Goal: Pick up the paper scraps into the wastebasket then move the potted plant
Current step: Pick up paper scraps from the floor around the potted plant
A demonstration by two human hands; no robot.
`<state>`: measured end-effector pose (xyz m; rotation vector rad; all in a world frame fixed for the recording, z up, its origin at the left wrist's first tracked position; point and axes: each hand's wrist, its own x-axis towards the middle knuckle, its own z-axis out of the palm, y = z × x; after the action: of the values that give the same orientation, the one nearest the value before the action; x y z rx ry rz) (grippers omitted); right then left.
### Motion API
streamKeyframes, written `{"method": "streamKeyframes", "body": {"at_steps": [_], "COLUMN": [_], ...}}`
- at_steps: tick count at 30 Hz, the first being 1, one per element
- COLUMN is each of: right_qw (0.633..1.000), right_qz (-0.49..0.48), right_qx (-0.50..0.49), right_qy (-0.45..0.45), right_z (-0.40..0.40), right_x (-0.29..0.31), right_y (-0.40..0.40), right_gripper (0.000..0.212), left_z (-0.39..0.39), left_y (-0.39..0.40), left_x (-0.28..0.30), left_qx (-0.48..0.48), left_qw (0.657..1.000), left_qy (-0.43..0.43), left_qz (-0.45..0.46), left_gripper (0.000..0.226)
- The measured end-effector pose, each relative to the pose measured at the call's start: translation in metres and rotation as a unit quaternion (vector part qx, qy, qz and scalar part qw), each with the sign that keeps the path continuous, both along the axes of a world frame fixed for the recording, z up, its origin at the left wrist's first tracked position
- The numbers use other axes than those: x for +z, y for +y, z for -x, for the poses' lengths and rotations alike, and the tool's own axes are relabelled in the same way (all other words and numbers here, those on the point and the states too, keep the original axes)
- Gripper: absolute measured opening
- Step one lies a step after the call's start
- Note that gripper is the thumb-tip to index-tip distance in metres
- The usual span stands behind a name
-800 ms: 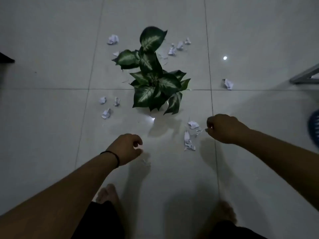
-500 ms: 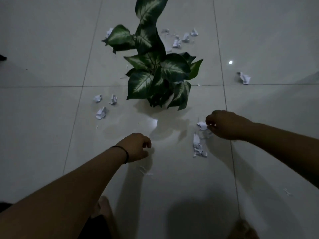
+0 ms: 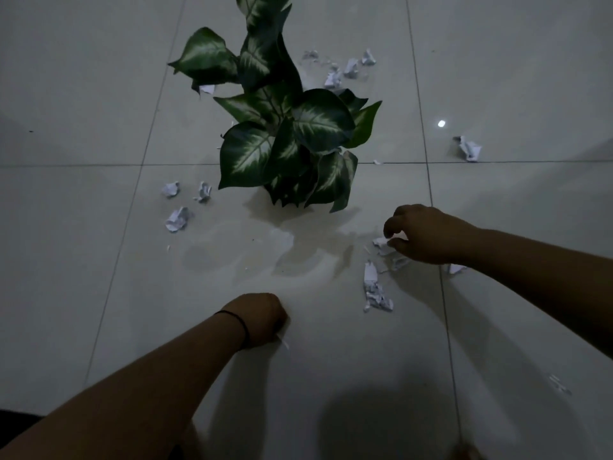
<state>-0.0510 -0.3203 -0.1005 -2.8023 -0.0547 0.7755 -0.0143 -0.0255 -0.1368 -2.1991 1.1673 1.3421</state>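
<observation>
The right hand is pinching a scrap off the floor, thumb and fingers curled, grip nearly closed on it. The left hand is fisted low on the floor with a sliver poking out, so it is holding something small. More scraps are lying just beside the right hand: a crumpled strip below it, one under the wrist. Left of the plant, three; behind it, a cluster of about four; one far right; one under a leaf. The plant is standing mid-floor, unmoved. No wastebasket is showing. I'd say we're early: roughly a dozen scraps are remaining.
</observation>
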Motion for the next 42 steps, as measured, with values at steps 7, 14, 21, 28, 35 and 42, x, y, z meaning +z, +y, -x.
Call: {"method": "streamKeyframes", "body": {"at_steps": [7,14,21,28,35,42], "right_qw": [0.989,0.954,0.953,0.974,0.972,0.958], "right_qz": [0.040,0.097,-0.035,-0.212,-0.161,-0.076], "right_qx": [0.141,0.274,0.275,0.043,-0.128,-0.264], "right_qy": [-0.020,-0.076,-0.123,-0.064,-0.115,-0.084], "right_z": [0.027,0.044,0.036,-0.003,0.000,0.051], "right_x": [-0.010,-0.040,-0.036,0.043,0.070,0.033], "right_y": [0.009,0.026,0.046,0.048,-0.035,-0.096], "right_gripper": [0.066,0.080,0.005,0.022,0.036,0.018], "left_z": [-0.013,-0.018,-0.021,-0.032,-0.020,-0.002], "left_y": [-0.046,-0.056,-0.066,-0.085,-0.121,-0.165], "left_x": [0.022,0.024,0.029,0.024,0.036,0.018], "left_qx": [0.218,0.380,0.423,0.489,0.363,0.190], "left_qw": [0.955,0.887,0.859,0.824,0.870,0.939], "left_qy": [-0.052,-0.027,-0.056,-0.061,-0.055,-0.121], "left_qz": [0.196,0.259,0.284,0.281,0.329,0.261], "left_gripper": [0.008,0.033,0.030,0.020,0.036,0.071]}}
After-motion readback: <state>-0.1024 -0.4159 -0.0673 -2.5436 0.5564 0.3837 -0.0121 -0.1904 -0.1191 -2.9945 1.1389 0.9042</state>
